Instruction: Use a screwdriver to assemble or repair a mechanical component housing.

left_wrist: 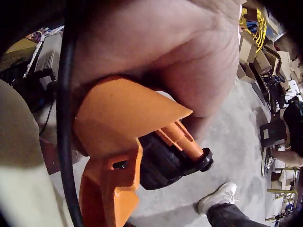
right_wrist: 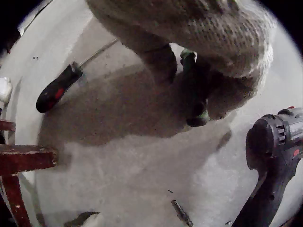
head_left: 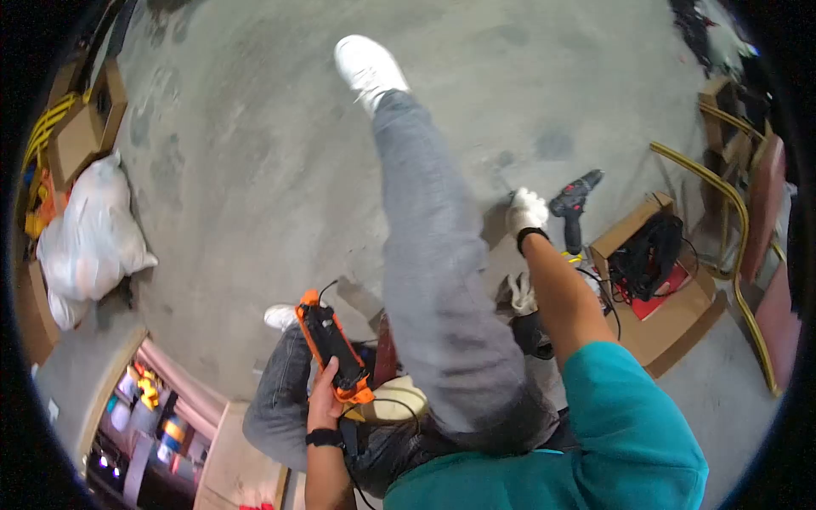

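My bare left hand (head_left: 325,395) grips one end of an orange-and-black device (head_left: 330,344) above my lap. In the left wrist view, its orange casing (left_wrist: 128,104) lies against the palm, and a black cable (left_wrist: 68,113) runs past in front. My right hand (head_left: 527,211), in a white knit glove, is low over the floor to the left of a cordless drill (head_left: 573,204). In the right wrist view the gloved fingers (right_wrist: 227,42) curl round a small dark-green object (right_wrist: 190,90); I cannot tell its kind. A black-and-red screwdriver (right_wrist: 59,90) lies on the floor nearby.
My raised right leg (head_left: 433,255) stretches across the middle. An open cardboard box (head_left: 659,314) with black cables stands at right, beside a bent yellow metal frame (head_left: 731,187). A full white bag (head_left: 93,229) sits at left. A drill bit (right_wrist: 181,213) lies on the floor.
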{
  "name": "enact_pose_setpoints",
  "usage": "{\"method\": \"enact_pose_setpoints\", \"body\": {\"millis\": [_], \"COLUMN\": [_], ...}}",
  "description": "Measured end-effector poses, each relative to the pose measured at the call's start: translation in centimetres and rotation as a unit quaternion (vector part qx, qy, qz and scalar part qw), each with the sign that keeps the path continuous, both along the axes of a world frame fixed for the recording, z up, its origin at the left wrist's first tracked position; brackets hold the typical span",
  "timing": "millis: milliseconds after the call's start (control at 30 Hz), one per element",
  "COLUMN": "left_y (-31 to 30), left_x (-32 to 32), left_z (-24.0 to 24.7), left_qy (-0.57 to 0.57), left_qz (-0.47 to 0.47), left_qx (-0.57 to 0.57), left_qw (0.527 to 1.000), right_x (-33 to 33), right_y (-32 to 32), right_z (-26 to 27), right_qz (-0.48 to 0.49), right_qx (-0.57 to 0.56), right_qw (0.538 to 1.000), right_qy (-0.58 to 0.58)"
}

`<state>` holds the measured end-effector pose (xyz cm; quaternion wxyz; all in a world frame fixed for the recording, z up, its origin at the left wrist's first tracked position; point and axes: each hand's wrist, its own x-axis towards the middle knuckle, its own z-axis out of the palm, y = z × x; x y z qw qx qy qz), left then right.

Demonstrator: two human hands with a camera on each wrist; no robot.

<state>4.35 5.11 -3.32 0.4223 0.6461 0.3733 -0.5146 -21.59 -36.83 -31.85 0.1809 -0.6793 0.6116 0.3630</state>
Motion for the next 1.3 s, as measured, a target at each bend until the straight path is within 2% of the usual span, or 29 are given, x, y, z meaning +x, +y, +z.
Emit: {"method": "enact_pose_setpoints", "body": {"millis": [100,133,200,233,300,333,367,433,500,533,567,600,633,667,700,733,767,800,833,867,900,967,1000,1067,1133,1167,1233,1300], "left_y": [0.3,0.1,-0.4,-0.6,-0.6,-0.4,-0.3,-0.4,-1.0,-0.3,0.0,-0.1,0.1,0.6,1.0,2.2,3.0,3.1,2.8,3.1,3.6,3.9,4.1,4.1,3.3,3.1,3.5,3.5], "left_x": [-0.2,0.1,-0.1,0.2,-0.1,-0.1,-0.2,-0.7,-0.6,-0.6,-0.5,-0.4,-0.5,-0.6,-1.0,-1.1,-1.2,-0.8,-0.9,-0.5,-0.4,-1.5,-1.7,-1.7,-1.7,-1.7,-1.4,-1.6], "left_z": [-0.1,-0.4,-0.6,-0.6,-1.3,-1.6,-1.8,-1.4,-0.5,-0.8,-0.3,0.2,0.8,1.3,1.4,2.0,2.3,2.8,4.7,4.9,5.1,6.0,6.6,4.5,2.8,2.8,3.0,3.4], "left_qy": [-0.024,-0.022,-0.008,-0.005,-0.036,-0.047,-0.052,-0.068,-0.063,-0.082,-0.100,-0.116,-0.135,-0.147,-0.163,-0.178,-0.192,-0.209,-0.210,-0.230,-0.251,-0.283,-0.296,-0.284,-0.264,-0.268,-0.276,-0.305], "left_qz": [0.015,0.020,0.043,0.036,0.014,0.017,0.041,0.069,0.099,0.091,0.104,0.103,0.104,0.112,0.120,0.115,0.111,0.129,0.143,0.132,0.120,0.138,0.135,0.152,0.152,0.164,0.116,0.111], "left_qx": [-0.012,-0.006,-0.026,-0.001,0.018,0.007,-0.014,-0.048,-0.096,-0.117,-0.130,-0.168,-0.203,-0.227,-0.245,-0.269,-0.291,-0.305,-0.308,-0.331,-0.351,-0.359,-0.358,-0.373,-0.387,-0.402,-0.403,-0.390], "left_qw": [1.000,1.000,0.999,0.999,0.999,0.999,0.998,0.994,0.988,0.986,0.981,0.973,0.964,0.956,0.948,0.940,0.931,0.920,0.917,0.906,0.894,0.879,0.875,0.870,0.870,0.860,0.865,0.861], "right_x": [1.5,1.3,0.3,-0.2,-0.7,-3.5,-4.3,-2.4,-3.5,-2.7,-4.0,-2.7,-6.1,-4.2,-1.5,-2.4,-0.4,1.0,0.8,1.7,3.2,5.0,6.3,8.0,9.6,9.8,10.5,10.8], "right_y": [-0.3,-0.1,0.0,1.0,1.2,2.0,2.7,1.8,1.2,1.1,0.6,-0.2,-1.7,-1.7,-1.1,-2.7,-1.4,-1.6,-2.2,-2.2,-0.7,2.9,5.5,9.5,13.2,14.4,17.3,18.8], "right_z": [1.8,0.9,0.1,0.6,1.9,-1.0,-0.4,5.1,4.2,7.1,5.0,9.4,5.3,9.4,16.7,17.7,22.2,26.3,26.4,28.5,31.6,37.5,40.7,45.5,47.6,47.3,47.2,46.2], "right_qz": [-0.002,0.003,-0.080,-0.074,-0.189,-0.116,-0.002,0.007,-0.158,-0.235,-0.200,-0.271,0.035,-0.038,-0.296,-0.257,-0.202,-0.274,-0.241,-0.228,-0.216,-0.149,-0.098,0.011,0.075,0.137,0.164,0.286], "right_qx": [0.052,0.058,0.087,0.093,0.080,0.087,0.031,0.064,0.048,0.079,0.046,0.068,-0.038,-0.035,0.026,0.077,-0.012,0.048,0.001,0.010,0.003,0.026,0.034,0.071,0.156,0.180,0.184,0.193], "right_qw": [0.998,0.998,0.993,0.993,0.971,0.972,0.975,0.974,0.941,0.905,0.913,0.900,0.911,0.897,0.842,0.848,0.852,0.819,0.814,0.795,0.773,0.758,0.763,0.784,0.786,0.766,0.779,0.750], "right_qy": [0.028,0.030,-0.011,-0.009,-0.124,-0.184,-0.220,-0.215,-0.296,-0.344,-0.353,-0.335,-0.410,-0.440,-0.450,-0.457,-0.483,-0.501,-0.528,-0.562,-0.597,-0.635,-0.638,-0.616,-0.594,-0.602,-0.577,-0.564]}}
